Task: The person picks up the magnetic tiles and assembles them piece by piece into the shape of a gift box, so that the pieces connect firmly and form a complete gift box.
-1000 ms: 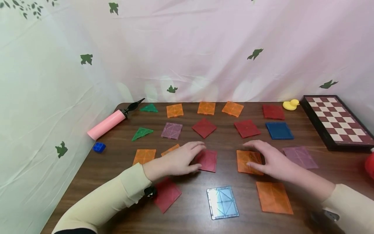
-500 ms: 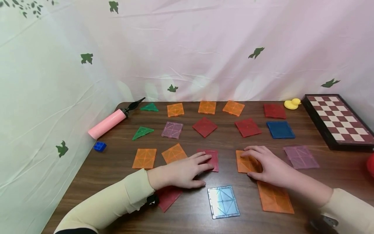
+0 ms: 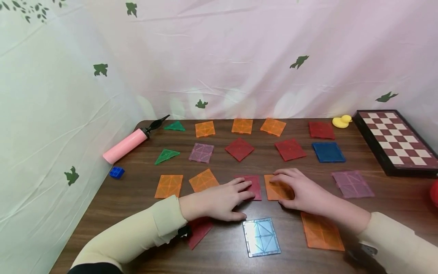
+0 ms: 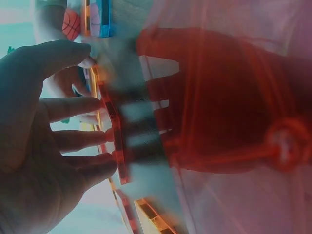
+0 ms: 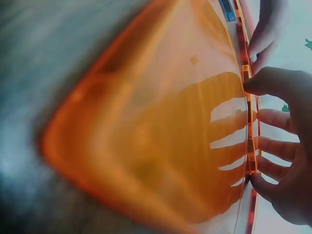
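My left hand (image 3: 220, 201) rests its extended fingers on a translucent red magnetic tile (image 3: 256, 187), while its thumb lies on the table. In the left wrist view the fingertips (image 4: 108, 137) meet that tile's edge. My right hand (image 3: 304, 190) arches over a translucent orange magnetic tile (image 3: 271, 192), thumb at the near edge and fingers bent over the far part. The right wrist view shows thumb and fingers along its rim. A narrow strip of table separates the two square tiles. Beneath my left forearm lies another red tile (image 3: 198, 234), partly hidden.
A pale blue tile (image 3: 261, 238) and an orange tile (image 3: 322, 232) lie nearer me. Several square tiles and green triangles (image 3: 167, 156) spread behind. A pink pump (image 3: 126, 144), blue brick (image 3: 116, 172), yellow duck (image 3: 341, 121) and chessboard (image 3: 398, 140) stand around the sides.
The left hand has come down onto the red tile and shifted it right. The right hand has slid its orange tile leftward, narrowing the gap between them.
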{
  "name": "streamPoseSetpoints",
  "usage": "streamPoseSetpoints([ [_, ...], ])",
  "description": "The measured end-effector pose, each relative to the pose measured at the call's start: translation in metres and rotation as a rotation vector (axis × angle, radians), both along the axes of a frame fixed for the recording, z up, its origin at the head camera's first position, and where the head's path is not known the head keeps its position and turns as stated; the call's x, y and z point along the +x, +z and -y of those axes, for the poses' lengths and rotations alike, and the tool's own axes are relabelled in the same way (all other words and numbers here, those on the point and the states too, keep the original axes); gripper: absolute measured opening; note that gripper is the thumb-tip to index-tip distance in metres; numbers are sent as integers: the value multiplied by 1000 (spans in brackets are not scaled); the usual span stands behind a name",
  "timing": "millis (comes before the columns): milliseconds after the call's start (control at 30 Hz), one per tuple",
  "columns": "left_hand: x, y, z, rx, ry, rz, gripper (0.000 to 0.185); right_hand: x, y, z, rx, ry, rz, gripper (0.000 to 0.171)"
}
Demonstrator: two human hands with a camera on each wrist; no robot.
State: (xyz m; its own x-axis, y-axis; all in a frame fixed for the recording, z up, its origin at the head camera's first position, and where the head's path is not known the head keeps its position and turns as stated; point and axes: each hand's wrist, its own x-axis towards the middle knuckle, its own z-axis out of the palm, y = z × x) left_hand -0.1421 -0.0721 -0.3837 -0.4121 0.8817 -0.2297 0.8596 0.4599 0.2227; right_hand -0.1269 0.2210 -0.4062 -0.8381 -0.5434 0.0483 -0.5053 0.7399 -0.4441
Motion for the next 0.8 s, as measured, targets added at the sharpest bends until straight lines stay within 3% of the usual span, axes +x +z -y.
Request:
streamPoseSetpoints([
  [367, 1, 0, -3, -11, -13, -11, 66, -11, 5, -1, -26, 35, 34, 50],
  [533, 0, -2, -4, -4, -18, -26, 66, -39, 15, -21, -56, -31, -6, 46],
  [800, -2, -3, -7, -31, -30, -37, 67, -73, 15, -40, 43, -123, 25, 46],
])
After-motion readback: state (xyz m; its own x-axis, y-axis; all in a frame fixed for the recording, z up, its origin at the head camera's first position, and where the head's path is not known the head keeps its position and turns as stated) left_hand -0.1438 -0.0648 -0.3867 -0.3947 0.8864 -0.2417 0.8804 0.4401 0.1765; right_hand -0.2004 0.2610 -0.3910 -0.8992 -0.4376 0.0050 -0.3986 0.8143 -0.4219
